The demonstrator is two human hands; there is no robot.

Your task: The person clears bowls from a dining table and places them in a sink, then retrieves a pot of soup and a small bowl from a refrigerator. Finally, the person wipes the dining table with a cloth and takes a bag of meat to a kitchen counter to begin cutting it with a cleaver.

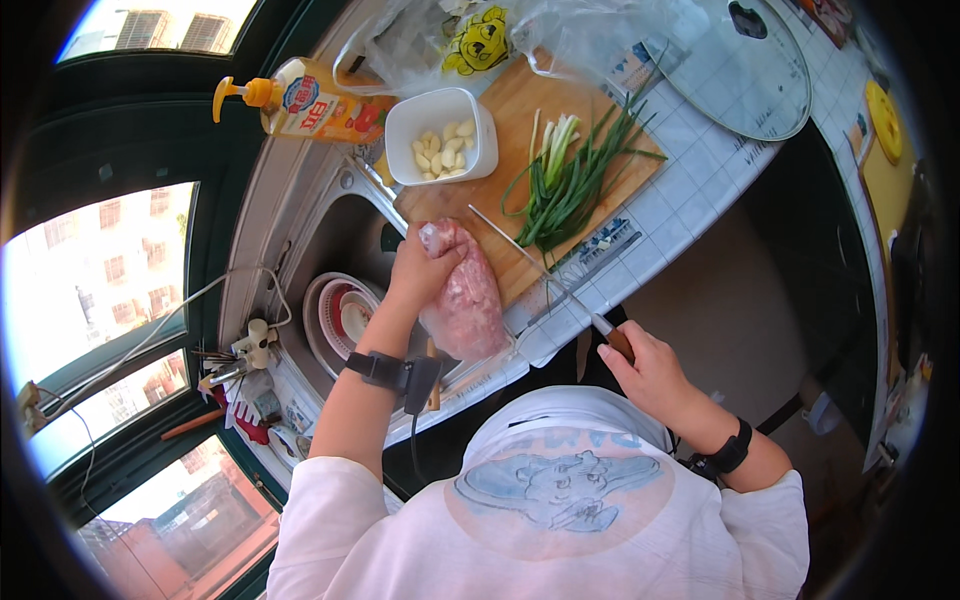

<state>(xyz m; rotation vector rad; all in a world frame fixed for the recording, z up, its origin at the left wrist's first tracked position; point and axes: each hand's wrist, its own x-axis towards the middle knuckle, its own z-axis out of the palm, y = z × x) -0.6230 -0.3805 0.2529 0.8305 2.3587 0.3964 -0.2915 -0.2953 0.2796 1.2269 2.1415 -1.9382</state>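
Note:
My left hand [427, 270] grips the gathered top of a clear plastic bag of pinkish minced meat [469, 311], which hangs at the board's near left edge beside the sink. In my right hand [645, 367] is the wooden handle of a kitchen knife [559, 283]; its blade points up and left, over the lower part of the wooden cutting board [480, 196]. Spring onions [562, 180] lie in a bunch on the board, white ends away from me. A white plastic container [480, 146] holding several peeled garlic cloves [442, 154] stands on the board's left part.
Left of the board is a steel sink [352, 225] with nested bowls and a colander [330, 307]. A pump bottle of dish soap [322, 101] lies behind it. Plastic bags [420, 45] and a glass lid [739, 75] rest at the back of the tiled counter [675, 202].

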